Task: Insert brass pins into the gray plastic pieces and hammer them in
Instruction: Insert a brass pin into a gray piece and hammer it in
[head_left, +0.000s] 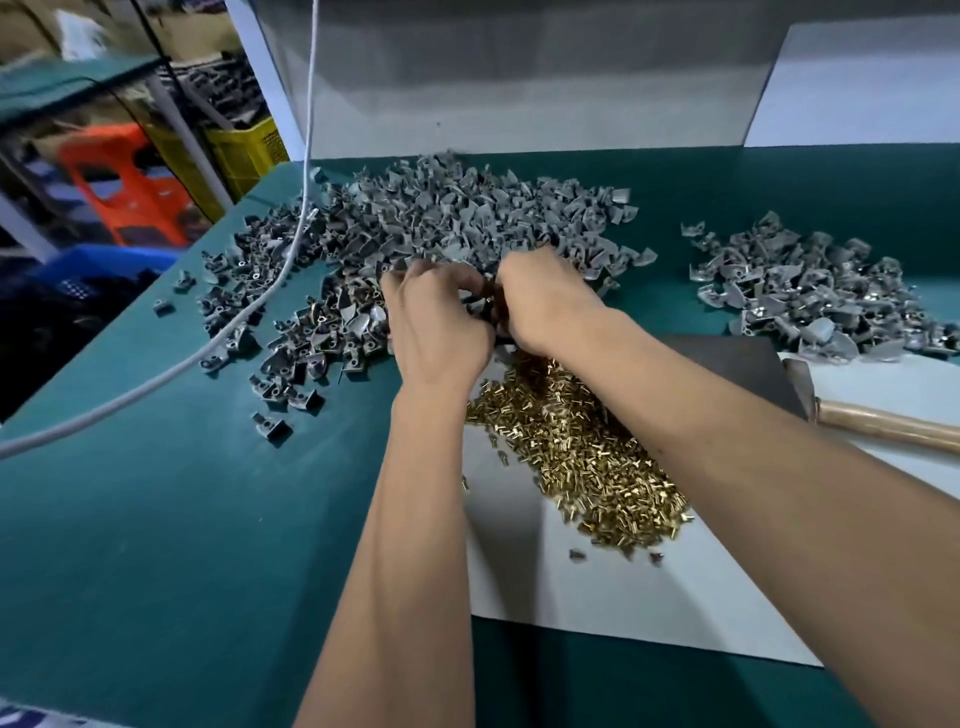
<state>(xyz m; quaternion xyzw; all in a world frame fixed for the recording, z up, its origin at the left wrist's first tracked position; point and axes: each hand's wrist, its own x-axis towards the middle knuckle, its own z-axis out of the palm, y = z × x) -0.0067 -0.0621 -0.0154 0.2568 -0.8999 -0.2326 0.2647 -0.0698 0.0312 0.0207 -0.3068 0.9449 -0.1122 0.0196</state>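
Note:
A big heap of gray plastic pieces (457, 208) covers the back of the green table. My left hand (434, 317) and my right hand (545, 301) meet at the heap's near edge, fingers curled around a small dark piece (480, 306) held between them; a brass glint shows there. Just below my wrists, a pile of brass pins (587, 452) lies on a white sheet (597, 587). At the right edge lies a hammer (872, 421) with a wooden handle, untouched. What my fingertips hold is mostly hidden.
A second heap of gray pieces (810, 291) sits at the back right, some with brass showing. A white cable (249, 306) hangs down and runs across the left part of the table. A dark mat (727, 364) lies under the hammer head. White panels stand behind.

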